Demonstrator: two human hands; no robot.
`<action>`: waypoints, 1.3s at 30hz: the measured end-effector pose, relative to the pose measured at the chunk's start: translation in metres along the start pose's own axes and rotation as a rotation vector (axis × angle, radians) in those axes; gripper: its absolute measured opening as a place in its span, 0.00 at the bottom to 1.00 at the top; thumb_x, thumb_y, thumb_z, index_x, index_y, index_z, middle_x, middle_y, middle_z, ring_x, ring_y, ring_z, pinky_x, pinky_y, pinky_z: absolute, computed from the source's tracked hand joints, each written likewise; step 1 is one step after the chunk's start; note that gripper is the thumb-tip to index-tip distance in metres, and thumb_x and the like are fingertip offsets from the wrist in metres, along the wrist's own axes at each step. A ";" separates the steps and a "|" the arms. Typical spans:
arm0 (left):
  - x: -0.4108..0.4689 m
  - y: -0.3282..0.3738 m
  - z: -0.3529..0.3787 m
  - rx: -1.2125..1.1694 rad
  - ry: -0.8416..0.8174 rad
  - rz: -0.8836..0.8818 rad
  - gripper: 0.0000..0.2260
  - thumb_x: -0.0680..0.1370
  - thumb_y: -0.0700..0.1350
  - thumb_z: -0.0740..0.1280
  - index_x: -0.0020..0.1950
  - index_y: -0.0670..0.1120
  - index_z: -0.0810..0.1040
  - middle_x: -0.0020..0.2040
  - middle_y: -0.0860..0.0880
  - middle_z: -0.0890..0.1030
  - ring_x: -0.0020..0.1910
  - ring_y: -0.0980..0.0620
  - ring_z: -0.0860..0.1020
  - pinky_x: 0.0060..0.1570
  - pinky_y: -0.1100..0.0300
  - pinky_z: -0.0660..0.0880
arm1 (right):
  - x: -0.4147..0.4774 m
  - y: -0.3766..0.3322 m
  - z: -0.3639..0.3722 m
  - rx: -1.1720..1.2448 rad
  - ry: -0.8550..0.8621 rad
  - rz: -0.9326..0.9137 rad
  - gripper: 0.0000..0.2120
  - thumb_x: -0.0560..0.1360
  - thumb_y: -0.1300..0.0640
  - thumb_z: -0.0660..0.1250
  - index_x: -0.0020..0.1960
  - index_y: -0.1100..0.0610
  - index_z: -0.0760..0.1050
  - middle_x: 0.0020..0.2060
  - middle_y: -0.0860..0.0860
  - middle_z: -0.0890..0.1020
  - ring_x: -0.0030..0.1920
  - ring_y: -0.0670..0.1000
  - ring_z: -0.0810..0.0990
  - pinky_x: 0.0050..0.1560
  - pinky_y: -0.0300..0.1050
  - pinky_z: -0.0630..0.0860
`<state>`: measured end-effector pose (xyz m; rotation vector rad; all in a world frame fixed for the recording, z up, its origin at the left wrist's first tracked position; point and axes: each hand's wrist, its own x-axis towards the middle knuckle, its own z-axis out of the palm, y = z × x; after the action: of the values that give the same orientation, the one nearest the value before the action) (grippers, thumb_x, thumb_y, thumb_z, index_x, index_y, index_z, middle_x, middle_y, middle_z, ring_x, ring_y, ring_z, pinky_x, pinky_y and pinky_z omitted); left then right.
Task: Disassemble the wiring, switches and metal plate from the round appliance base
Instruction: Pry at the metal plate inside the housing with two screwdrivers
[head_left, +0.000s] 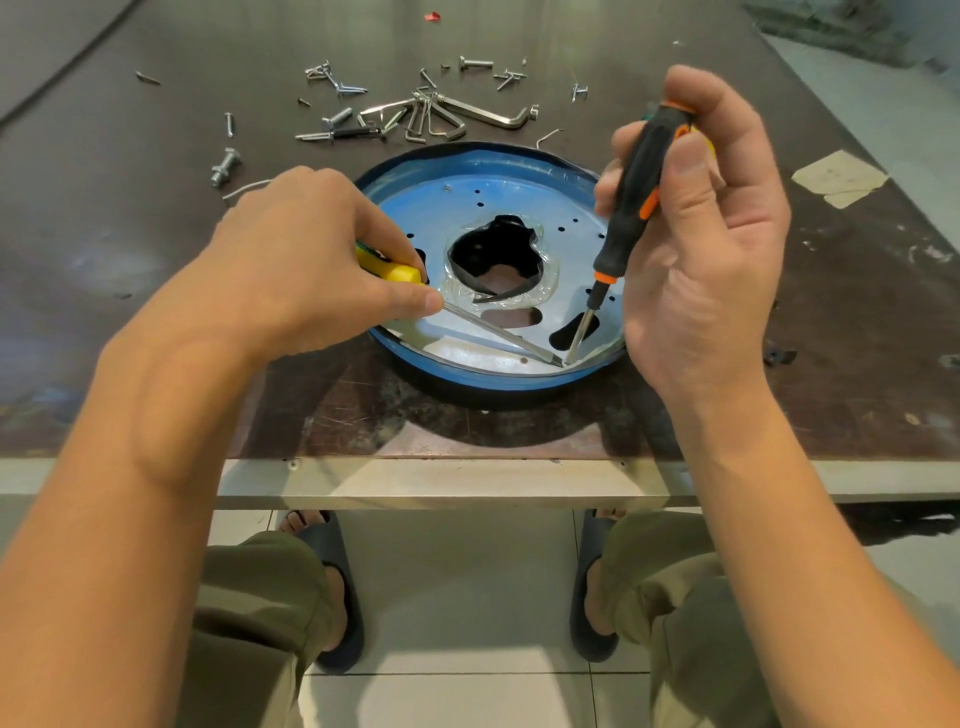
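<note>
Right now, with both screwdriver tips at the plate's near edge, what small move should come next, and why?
Probably a gentle pry: lever both tips so they lift the plate. The left hand holds a yellow screwdriver and the right hand a black screwdriver. Their tips meet at the plate's near edge, where it lies seated inside the base.

A dark brown, scratched wooden table top (857, 322) has a pale front edge (467, 483). Below it, the floor of light glossy tiles (467, 597) reflects some light.
</note>
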<state>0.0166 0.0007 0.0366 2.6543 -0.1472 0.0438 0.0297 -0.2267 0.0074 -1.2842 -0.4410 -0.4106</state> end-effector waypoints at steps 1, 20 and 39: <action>0.000 0.000 0.000 0.000 0.001 0.001 0.15 0.65 0.65 0.73 0.47 0.59 0.85 0.47 0.54 0.84 0.49 0.46 0.78 0.52 0.46 0.78 | 0.000 0.000 -0.001 0.014 -0.002 0.014 0.11 0.85 0.67 0.54 0.65 0.64 0.69 0.49 0.59 0.76 0.44 0.57 0.76 0.51 0.51 0.76; -0.001 0.001 0.000 0.001 0.006 -0.017 0.14 0.66 0.63 0.74 0.47 0.59 0.85 0.47 0.53 0.84 0.49 0.46 0.78 0.53 0.45 0.78 | -0.001 -0.004 0.005 -0.002 -0.039 -0.014 0.15 0.81 0.54 0.65 0.64 0.61 0.70 0.44 0.53 0.73 0.46 0.57 0.73 0.49 0.54 0.73; 0.000 0.001 0.000 0.003 0.000 -0.010 0.15 0.66 0.64 0.73 0.48 0.60 0.86 0.49 0.55 0.83 0.50 0.47 0.77 0.53 0.45 0.77 | -0.001 0.000 -0.001 -0.021 -0.083 -0.014 0.15 0.87 0.66 0.50 0.71 0.66 0.66 0.51 0.61 0.80 0.43 0.55 0.80 0.51 0.49 0.77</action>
<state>0.0169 0.0002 0.0370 2.6579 -0.1338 0.0411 0.0285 -0.2281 0.0067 -1.3227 -0.5167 -0.3756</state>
